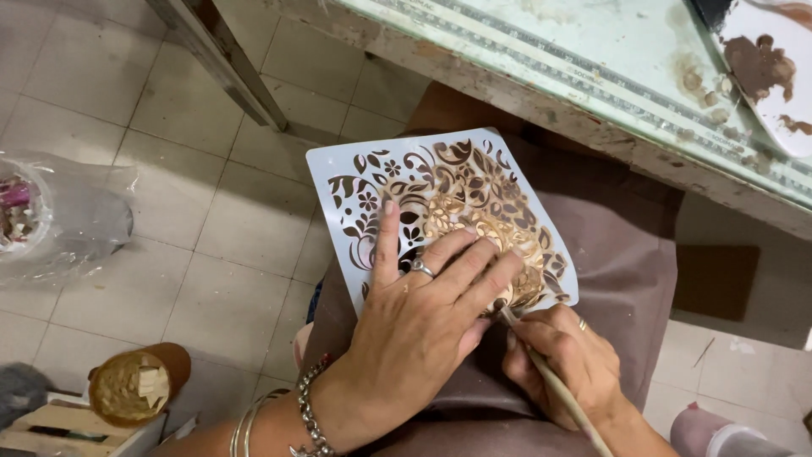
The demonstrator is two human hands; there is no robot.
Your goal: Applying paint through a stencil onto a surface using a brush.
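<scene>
A pale blue stencil sheet [423, 182] with cut-out flowers and leaves lies on the person's lap, over a brown apron [617, 254]. Under the sheet, a light wooden piece [474, 224] shows through the cut-outs; its full shape is hidden.

The left hand [423, 313] lies flat on the stencil with the fingers spread, and it presses the sheet down on the wooden piece. It does not grip anything. There is a ring on one finger and metal bracelets [288, 423] on the wrist.

The right hand [562, 355] is just beside the left hand, at the lower right edge of the stencil. Its fingers are closed around a thin wooden brush handle [562, 393]. The tip of the brush touches the stencil near the left fingertips, but the tip is mostly hidden.

Above the lap is the edge of a worn bench [592, 76], with a white palette [774, 68] carrying brown paint. On the tiled floor [186, 228] at the left lie a clear plastic bag [68, 216] and a round brown container [135, 385].
</scene>
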